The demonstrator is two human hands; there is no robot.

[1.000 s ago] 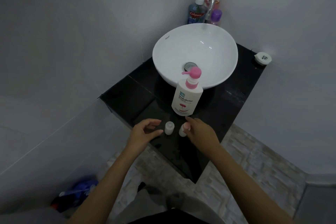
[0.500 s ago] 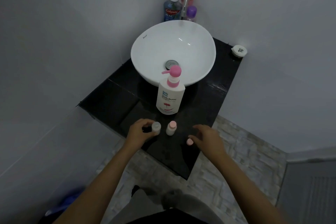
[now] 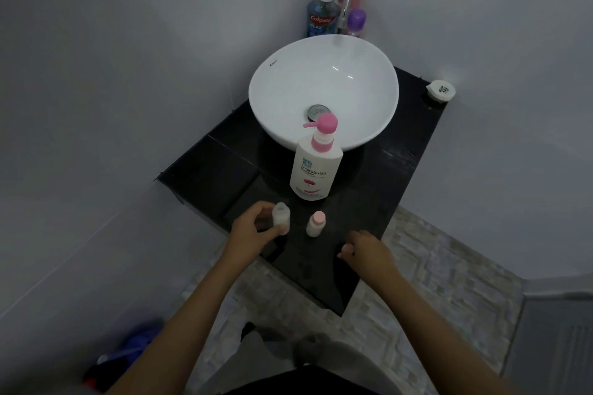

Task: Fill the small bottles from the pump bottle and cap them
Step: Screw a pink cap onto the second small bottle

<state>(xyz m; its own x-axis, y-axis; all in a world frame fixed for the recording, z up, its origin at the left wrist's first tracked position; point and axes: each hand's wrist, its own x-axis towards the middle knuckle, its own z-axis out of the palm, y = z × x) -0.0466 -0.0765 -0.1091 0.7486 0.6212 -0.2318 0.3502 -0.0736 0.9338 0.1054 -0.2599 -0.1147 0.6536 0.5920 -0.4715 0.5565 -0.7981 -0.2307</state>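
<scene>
Head view: the left hand (image 3: 253, 229) gripped an uncapped, translucent small plastic bottle (image 3: 281, 214) upright on the glossy black table (image 3: 398, 176). The right hand (image 3: 365, 250) pinched a small pink cap (image 3: 347, 247), near a pink-capped small bottle (image 3: 315, 224) standing before the white pump bottle (image 3: 316, 170).

Both forearms are bare from the lower edge of the picture up to the wrists, with no sleeves, cuffs, watch or bands showing on them. The left hand (image 3: 256, 228) and the right hand (image 3: 369, 250) are bare too, without gloves, and any rings are too small to tell. Low in the middle of the view the person wears a dark, near-black garment (image 3: 305, 382) over the body, and above it a pale grey stretch of clothing (image 3: 282, 346), soft and blurred, whose kind cannot be told
</scene>
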